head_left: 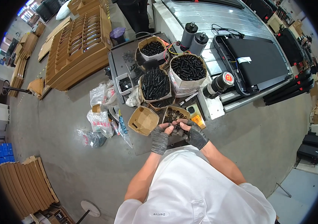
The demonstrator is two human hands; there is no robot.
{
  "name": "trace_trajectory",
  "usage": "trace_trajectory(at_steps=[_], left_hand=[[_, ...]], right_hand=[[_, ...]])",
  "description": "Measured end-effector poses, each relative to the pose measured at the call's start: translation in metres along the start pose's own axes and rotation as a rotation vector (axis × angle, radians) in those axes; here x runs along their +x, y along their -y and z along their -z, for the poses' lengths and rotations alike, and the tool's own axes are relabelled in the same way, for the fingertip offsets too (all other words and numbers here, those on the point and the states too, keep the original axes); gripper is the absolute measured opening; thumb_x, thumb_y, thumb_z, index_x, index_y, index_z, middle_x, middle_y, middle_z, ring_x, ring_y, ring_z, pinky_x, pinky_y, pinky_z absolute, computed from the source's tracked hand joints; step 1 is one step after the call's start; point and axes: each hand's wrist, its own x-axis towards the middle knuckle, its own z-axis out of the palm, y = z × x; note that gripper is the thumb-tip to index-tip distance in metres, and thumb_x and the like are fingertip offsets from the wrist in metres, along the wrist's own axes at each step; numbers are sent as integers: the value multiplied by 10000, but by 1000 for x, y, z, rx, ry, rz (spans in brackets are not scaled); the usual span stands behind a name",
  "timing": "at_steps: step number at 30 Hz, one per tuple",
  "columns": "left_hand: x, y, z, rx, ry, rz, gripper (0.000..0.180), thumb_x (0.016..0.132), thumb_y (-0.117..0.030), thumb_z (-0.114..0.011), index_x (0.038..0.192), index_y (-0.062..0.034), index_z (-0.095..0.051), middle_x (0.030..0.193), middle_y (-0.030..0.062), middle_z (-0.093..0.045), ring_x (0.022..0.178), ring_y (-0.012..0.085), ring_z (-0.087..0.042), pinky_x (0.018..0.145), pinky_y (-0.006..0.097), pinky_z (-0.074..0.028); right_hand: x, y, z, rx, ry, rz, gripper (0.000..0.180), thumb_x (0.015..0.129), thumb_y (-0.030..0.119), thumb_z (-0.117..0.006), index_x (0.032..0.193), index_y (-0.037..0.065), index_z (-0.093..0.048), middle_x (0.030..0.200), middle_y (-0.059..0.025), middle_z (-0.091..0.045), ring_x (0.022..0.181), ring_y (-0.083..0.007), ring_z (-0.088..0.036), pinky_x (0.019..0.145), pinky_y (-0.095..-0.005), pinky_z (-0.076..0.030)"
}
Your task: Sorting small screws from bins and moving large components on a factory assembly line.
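Note:
My left hand [161, 139] and my right hand [195, 135] wear dark fingerless gloves and meet at the near edge of the dark work table [118, 67]. Thumbs and fingertips of both hands are drawn together; whatever they pinch is too small to make out. Just beyond them sits a cardboard box [175, 112] of small dark ring-like parts, partly covered by my fingers. To the left of it, a cardboard box [143, 120] holds almost nothing but a small dark piece. Behind these stand a box of black cylindrical parts [155, 84] and a white-sided container of similar black parts [188, 68].
Plastic bags [100, 121] lie on the floor left of the table. A roller conveyor [203, 18] runs at the right, bearing a black case [257, 61] and dark cylinders [198, 43]. A dark cylinder with a red top [218, 85] stands at its corner. Someone's dark-clothed legs [136, 16] show beyond.

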Motion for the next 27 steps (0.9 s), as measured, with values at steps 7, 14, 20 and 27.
trace_trajectory(at_steps=[7, 14, 20, 27], left_hand=[[7, 12, 2, -247, 64, 109, 287, 837, -117, -703, 1039, 61, -602, 913, 98, -657, 819, 155, -619, 750, 277, -502], [16, 39, 2, -465, 82, 268, 292, 857, -115, -682, 1063, 60, -571, 942, 98, -642, 823, 175, -622, 769, 291, -512], [18, 38, 3, -637, 134, 337, 270, 868, -120, -671, 1057, 32, -551, 955, 102, -626, 864, 189, -620, 761, 286, -536], [10, 19, 18, -680, 320, 352, 239, 891, -174, -647, 1069, -16, -620, 913, 67, -665, 803, 157, -634, 687, 260, -528]], right_hand=[[3, -1, -2, -506, -43, 198, 252, 933, 148, -568, 1128, 0, -627, 1044, -79, -672, 999, -159, -607, 916, -295, -471], [5, -16, 2, -863, -104, 337, 266, 939, 153, -550, 1134, -10, -628, 1047, -82, -677, 997, -159, -610, 911, -291, -465], [4, -20, 2, -718, -126, 329, 321, 958, 168, -528, 1198, -42, -560, 1117, -116, -646, 1037, -189, -608, 934, -289, -461], [3, -13, 19, -31, -129, 80, 292, 959, 177, -526, 1190, -1, -534, 1070, -133, -648, 1011, -218, -623, 822, -322, -533]])
